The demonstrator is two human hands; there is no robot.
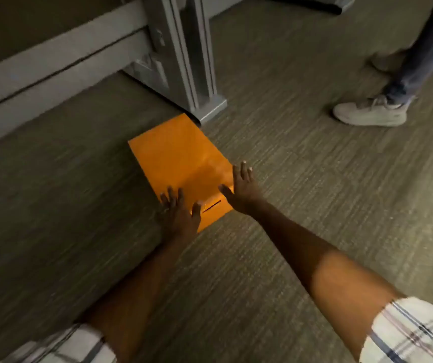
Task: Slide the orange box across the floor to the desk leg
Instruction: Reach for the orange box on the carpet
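Note:
The orange box (178,155) lies flat on the carpet, and its far corner touches the foot of the grey desk leg (194,61). My left hand (177,213) rests with spread fingers on the box's near left corner. My right hand (241,189) is at the box's near right edge, fingers apart, thumb over the top face. Neither hand grips the box. A thin dark slot shows on the box's near end between my hands.
Grey rails (53,66) of the desk frame run along the left. Another person's white shoe (369,112) and jeans leg (424,48) stand on the carpet at the right. Carpet floor (288,158) stretches between the box and that shoe.

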